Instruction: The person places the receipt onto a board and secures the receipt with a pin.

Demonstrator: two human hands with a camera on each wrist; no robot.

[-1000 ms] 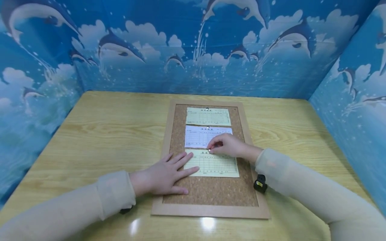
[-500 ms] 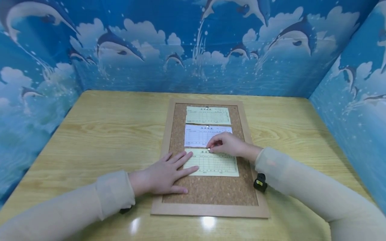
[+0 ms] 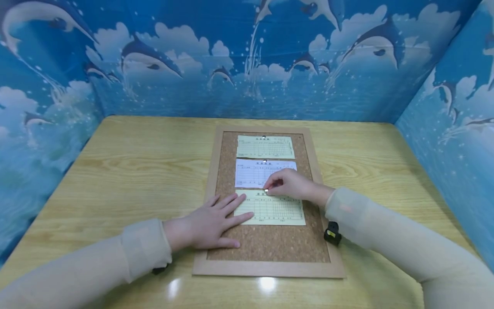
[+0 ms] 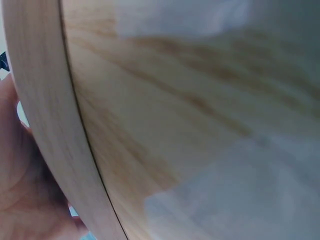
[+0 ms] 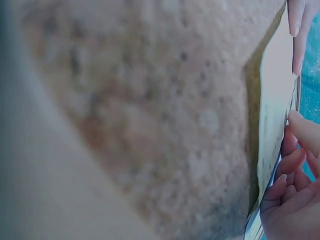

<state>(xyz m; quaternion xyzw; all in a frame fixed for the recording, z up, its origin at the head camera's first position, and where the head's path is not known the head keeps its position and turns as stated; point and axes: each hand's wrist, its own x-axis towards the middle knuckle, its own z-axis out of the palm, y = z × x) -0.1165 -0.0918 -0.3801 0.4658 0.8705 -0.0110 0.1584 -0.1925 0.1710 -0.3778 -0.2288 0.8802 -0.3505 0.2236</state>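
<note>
Three printed paper slips lie in a column on a framed corkboard [image 3: 285,248]: a pale green top slip [image 3: 265,148], a pale violet middle slip [image 3: 247,174] and a pale green bottom slip [image 3: 275,212]. My right hand [image 3: 289,185] pinches a small silver pushpin [image 3: 266,190] at the bottom slip's upper edge. Fingers spread, my left hand [image 3: 216,223] rests on the cork and frame, its fingertips over the bottom slip's left side. In the right wrist view the right hand [image 5: 295,195] has curled fingers beside the slip's edge; the pin cannot be made out there.
Silver pins [image 3: 264,137] show at the upper edges of the top and middle slips. The board lies on a wood-grain table [image 3: 154,171]. Blue dolphin-print cloth [image 3: 239,98] rises behind and at both sides of the table.
Both hands keep nearly the same places. The whole scene shifts slightly in the head view; the right hand still pinches the pushpin.
</note>
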